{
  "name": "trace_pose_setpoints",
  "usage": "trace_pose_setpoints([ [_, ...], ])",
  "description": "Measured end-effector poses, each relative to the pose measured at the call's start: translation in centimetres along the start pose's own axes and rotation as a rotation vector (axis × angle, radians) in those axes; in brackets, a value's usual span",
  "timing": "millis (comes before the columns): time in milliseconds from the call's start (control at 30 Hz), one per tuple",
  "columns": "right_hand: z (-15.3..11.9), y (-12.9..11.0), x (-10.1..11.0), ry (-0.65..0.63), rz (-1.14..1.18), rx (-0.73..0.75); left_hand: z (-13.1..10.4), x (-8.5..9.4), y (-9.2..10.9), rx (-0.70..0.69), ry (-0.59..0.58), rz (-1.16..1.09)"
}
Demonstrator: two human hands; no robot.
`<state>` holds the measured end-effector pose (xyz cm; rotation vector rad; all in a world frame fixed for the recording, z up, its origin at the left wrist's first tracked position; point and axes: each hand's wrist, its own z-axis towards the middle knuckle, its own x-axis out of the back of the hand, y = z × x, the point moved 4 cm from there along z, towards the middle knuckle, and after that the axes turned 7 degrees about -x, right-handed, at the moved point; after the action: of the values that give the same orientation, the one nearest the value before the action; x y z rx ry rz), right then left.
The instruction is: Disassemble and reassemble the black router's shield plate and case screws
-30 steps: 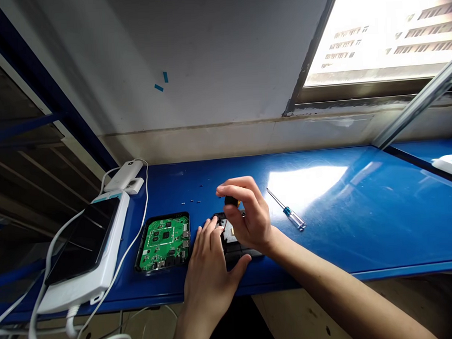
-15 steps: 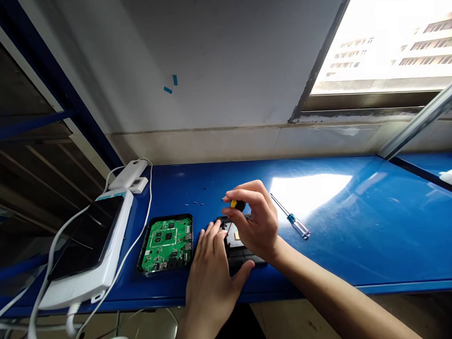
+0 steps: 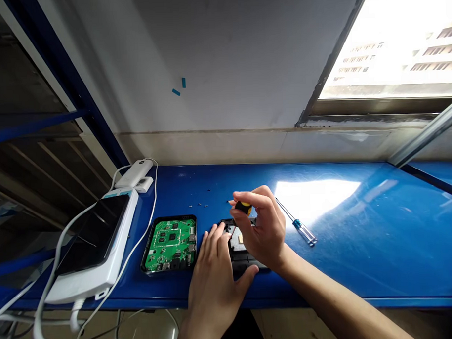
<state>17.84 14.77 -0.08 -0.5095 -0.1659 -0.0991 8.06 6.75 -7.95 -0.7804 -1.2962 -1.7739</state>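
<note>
My right hand (image 3: 263,222) is closed round the black and yellow handle of a small screwdriver (image 3: 244,207), its thin shaft pointing down at a black plastic casing (image 3: 246,258) with a metal plate inside. Fingers spread, my left hand (image 3: 216,268) lies against the left side and front of that casing. Part of the casing is hidden under both hands. Left of them, a green circuit board (image 3: 171,243) sits in a black shell. Several tiny screws (image 3: 199,205) lie behind the board on the blue table.
A screwdriver with a clear blue handle (image 3: 304,232) lies to the right. At the left are a black phone (image 3: 93,236) on a white device (image 3: 120,262), a white power bank (image 3: 139,172) and loose white cables.
The whole view has shifted slightly, so the scene sits a little further right. My right hand has turned a little on the screwdriver handle. My left hand stays on the casing.
</note>
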Motion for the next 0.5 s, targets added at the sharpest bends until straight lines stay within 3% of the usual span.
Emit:
trace_pose_setpoints([
  [200, -0.32, 0.18, -0.11, -0.069, 0.178, -0.035, -0.17, -0.36, -0.17, -0.016, 0.008, 0.027],
  [400, 0.19, -0.64, 0.03, -0.001, -0.017, 0.021, 0.09, -0.09, -0.07, 0.007, -0.003, 0.015],
  [500, -0.10, -0.22, -0.13, -0.035, 0.063, -0.015, 0.01, -0.28, -0.16, -0.019, 0.014, 0.026],
])
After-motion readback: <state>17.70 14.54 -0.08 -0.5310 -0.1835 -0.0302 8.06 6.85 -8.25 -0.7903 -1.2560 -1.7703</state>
